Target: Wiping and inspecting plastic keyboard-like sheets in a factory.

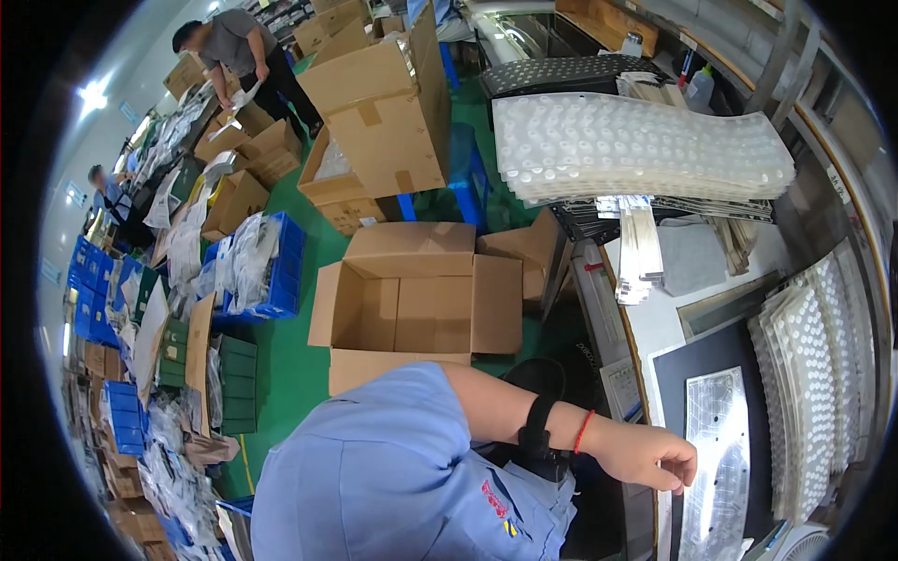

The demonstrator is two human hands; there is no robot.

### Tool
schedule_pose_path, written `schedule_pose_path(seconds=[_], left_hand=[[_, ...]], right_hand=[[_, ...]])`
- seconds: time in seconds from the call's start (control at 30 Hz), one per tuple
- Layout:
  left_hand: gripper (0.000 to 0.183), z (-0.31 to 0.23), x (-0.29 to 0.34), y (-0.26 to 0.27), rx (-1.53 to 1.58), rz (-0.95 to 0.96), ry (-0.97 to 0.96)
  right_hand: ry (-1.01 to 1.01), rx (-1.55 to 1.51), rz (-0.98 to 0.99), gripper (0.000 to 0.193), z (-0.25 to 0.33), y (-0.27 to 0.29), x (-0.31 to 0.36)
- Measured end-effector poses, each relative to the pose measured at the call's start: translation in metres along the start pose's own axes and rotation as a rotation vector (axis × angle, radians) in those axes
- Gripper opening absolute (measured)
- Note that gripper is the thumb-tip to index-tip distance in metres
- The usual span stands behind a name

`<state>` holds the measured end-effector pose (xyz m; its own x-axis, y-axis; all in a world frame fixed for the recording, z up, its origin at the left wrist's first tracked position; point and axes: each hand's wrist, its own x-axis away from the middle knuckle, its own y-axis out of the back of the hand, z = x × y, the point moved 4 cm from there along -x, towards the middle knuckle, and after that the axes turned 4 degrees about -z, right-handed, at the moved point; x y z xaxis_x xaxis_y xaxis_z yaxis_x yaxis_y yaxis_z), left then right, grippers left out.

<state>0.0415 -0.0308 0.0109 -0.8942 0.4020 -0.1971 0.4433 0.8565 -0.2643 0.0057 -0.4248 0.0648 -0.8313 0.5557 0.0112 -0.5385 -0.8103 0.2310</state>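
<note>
My left hand reaches over the workbench at the right, a dark band and a red cord on its wrist. Its fingers are curled together at the left edge of a long, shiny, clear or silvery sheet with small dark marks. Whether they grip that edge or something small, I cannot make out. Beneath the sheet lies a black mat. Beyond it, a stack of white sheets with round dots leans along the bench's far side. My right hand is out of view.
An open, unfilled cardboard box stands on the green floor left of the bench. More dotted sheets are piled at the bench's upper end, above bundled pale strips. Blue crates and a person are farther left.
</note>
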Motion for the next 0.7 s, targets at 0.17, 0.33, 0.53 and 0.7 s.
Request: schedule_pose_path(seconds=[0.17, 0.33, 0.53, 0.7], left_hand=[[0.016, -0.008, -0.008, 0.011, -0.005, -0.076, -0.086], [0.011, -0.027, -0.017, 0.027, -0.039, -0.216, -0.321], [0.008, -0.020, -0.032, 0.051, -0.273, -0.312, -0.371], [0.008, -0.025, -0.034, 0.053, -0.385, -0.300, -0.264]], right_hand=[[0.016, -0.014, 0.094, 0.029, 0.005, 0.016, -0.029], [0.310, 0.087, 0.205, 0.038, 0.045, 0.005, -0.080], [0.707, 0.315, 0.359, 0.042, 0.102, -0.048, -0.156], [0.048, -0.444, 0.568, 0.051, 0.095, -0.098, -0.281]])
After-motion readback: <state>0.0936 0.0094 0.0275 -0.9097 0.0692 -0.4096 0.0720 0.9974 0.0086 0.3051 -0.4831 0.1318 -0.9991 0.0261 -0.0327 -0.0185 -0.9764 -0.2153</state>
